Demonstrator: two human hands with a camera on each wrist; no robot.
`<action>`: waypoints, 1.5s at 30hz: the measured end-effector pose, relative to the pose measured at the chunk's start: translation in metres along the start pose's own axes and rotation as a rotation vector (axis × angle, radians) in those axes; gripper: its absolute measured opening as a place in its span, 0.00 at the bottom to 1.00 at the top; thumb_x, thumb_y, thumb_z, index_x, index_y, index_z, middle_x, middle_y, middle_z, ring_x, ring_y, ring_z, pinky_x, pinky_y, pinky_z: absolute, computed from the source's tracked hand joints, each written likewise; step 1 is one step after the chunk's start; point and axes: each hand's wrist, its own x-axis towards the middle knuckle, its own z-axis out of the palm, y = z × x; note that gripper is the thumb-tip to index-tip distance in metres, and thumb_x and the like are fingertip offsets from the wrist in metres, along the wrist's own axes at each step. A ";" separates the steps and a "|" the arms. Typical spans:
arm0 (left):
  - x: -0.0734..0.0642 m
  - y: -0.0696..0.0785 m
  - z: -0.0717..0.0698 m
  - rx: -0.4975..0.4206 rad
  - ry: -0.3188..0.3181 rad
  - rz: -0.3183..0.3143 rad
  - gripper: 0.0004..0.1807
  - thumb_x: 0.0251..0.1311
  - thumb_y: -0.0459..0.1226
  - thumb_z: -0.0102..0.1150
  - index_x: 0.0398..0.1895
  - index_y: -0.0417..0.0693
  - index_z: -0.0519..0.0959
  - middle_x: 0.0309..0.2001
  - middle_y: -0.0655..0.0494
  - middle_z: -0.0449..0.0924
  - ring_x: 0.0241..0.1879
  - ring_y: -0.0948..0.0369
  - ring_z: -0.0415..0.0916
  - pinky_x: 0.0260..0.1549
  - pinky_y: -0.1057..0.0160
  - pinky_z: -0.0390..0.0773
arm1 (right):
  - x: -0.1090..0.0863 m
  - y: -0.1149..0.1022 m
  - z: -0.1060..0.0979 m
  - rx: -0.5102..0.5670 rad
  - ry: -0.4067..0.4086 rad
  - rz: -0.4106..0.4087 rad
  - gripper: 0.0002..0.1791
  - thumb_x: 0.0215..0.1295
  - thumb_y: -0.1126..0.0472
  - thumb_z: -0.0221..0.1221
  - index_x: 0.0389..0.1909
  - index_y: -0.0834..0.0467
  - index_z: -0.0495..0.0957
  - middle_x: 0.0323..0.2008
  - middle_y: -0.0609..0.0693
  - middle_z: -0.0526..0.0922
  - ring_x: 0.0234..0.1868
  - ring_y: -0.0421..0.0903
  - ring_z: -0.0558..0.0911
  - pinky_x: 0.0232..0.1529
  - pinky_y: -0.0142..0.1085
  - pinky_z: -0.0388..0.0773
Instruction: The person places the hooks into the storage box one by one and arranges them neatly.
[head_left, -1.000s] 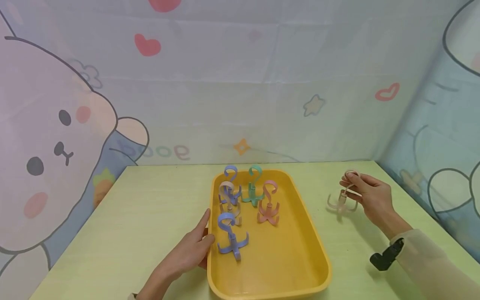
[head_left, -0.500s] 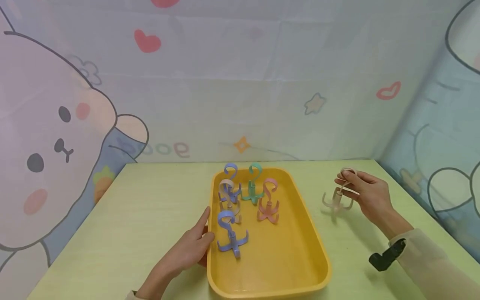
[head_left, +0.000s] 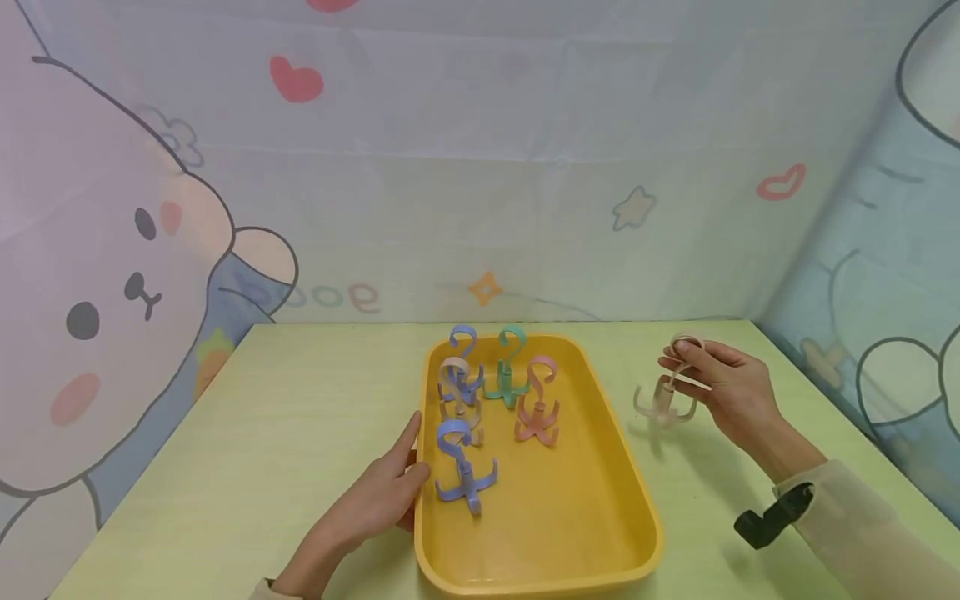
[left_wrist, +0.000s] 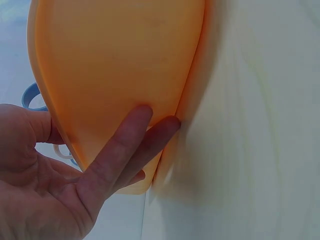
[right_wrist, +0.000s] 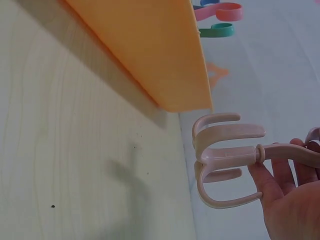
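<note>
My right hand (head_left: 738, 392) pinches the curled top of a beige four-pronged swivel hook (head_left: 664, 400), which hangs upright to the right of the yellow tray (head_left: 551, 533). In the right wrist view, its prongs (right_wrist: 230, 132) spread out beyond the fingers. At the tray's left side, my left hand (head_left: 378, 496) grips the wall, thumb at the rim. The left wrist view has its fingers (left_wrist: 112, 152) laid along the outer wall. Inside the tray stand two blue hooks (head_left: 467, 482) (head_left: 462, 337), a green hook (head_left: 506, 383), a pink hook (head_left: 537, 421) and a beige hook (head_left: 453, 371).
The light green tabletop (head_left: 300, 400) extends on both sides of the tray. A printed cloth backdrop (head_left: 465, 192) rises along the table's back edge, with a side panel (head_left: 885, 275) at the right. A black strap mount (head_left: 776, 517) sticks out from the right wrist.
My right hand has drifted slightly left, toward the tray, carrying the beige hook. The left hand keeps its place on the tray, and the hooks inside stay put.
</note>
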 end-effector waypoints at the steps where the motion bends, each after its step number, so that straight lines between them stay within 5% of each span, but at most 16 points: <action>1: 0.000 0.000 0.000 -0.001 0.000 0.002 0.42 0.78 0.37 0.41 0.88 0.51 0.35 0.74 0.29 0.66 0.37 0.50 0.90 0.31 0.52 0.91 | -0.001 0.000 0.001 -0.001 -0.003 -0.003 0.09 0.74 0.68 0.62 0.46 0.60 0.91 0.42 0.49 0.93 0.45 0.47 0.93 0.49 0.43 0.90; 45: 0.001 -0.001 0.000 -0.001 -0.001 0.012 0.42 0.77 0.36 0.41 0.88 0.50 0.35 0.74 0.28 0.66 0.34 0.51 0.89 0.29 0.52 0.90 | -0.012 -0.016 0.050 -0.043 -0.096 -0.008 0.10 0.71 0.74 0.63 0.40 0.59 0.90 0.41 0.50 0.93 0.45 0.48 0.93 0.51 0.41 0.88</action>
